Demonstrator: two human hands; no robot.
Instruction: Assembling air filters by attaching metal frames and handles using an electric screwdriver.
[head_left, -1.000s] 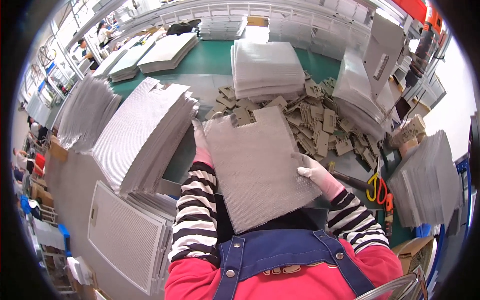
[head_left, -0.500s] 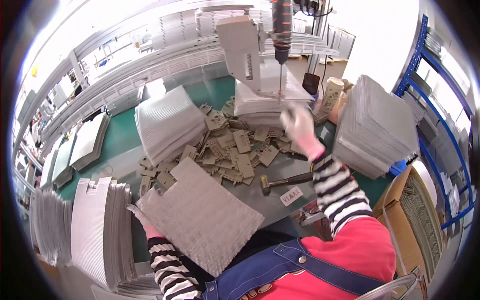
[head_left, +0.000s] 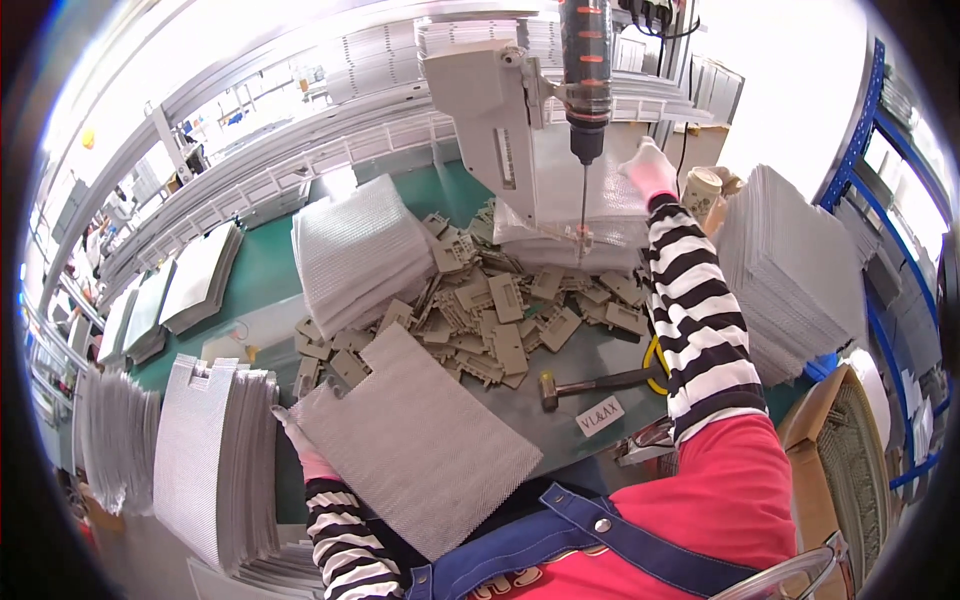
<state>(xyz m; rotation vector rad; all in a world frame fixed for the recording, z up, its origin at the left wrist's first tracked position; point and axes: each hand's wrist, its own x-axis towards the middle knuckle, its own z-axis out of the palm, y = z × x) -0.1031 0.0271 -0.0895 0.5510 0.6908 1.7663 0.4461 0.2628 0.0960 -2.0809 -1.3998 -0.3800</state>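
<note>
A grey, fine-meshed flat panel with a notched corner lies tilted over my lap and the table's near edge. My left hand, in a pale glove, grips its left edge; the fingers are partly hidden behind it. My right arm stretches far forward. The gloved right hand is closed at the back right corner of a stack of white translucent sheets; what its fingers hold is hidden. Just left of that hand, a power screwdriver hangs on a grey stand, its long bit pointing down at the stack.
Beige plastic parts lie heaped mid-table. A hammer and small card are nearer. Stacked notched panels stand left, bubble-textured sheets behind. At right are a tall sheet stack, patterned cup and cardboard box.
My right hand has moved forward and right, from in front of the white sheet stack to its back corner. The left hand keeps the panel in nearly the same place. My view has shifted slightly.
</note>
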